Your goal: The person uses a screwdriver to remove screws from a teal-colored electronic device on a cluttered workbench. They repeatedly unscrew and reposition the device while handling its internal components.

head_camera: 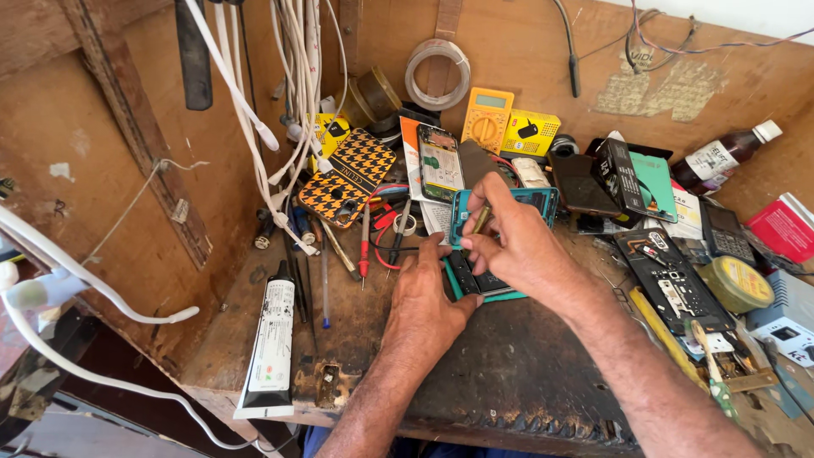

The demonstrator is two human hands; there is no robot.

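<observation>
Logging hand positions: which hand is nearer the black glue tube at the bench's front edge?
Left. The left hand sits just right of the black glue tube; the right hand is farther right, over the teal-framed phone.

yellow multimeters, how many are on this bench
1: a yellow multimeter leans against the back wall, above the teal phone the hands work on. The yellow box beside it is packaging. Clutter may hide others.
</observation>
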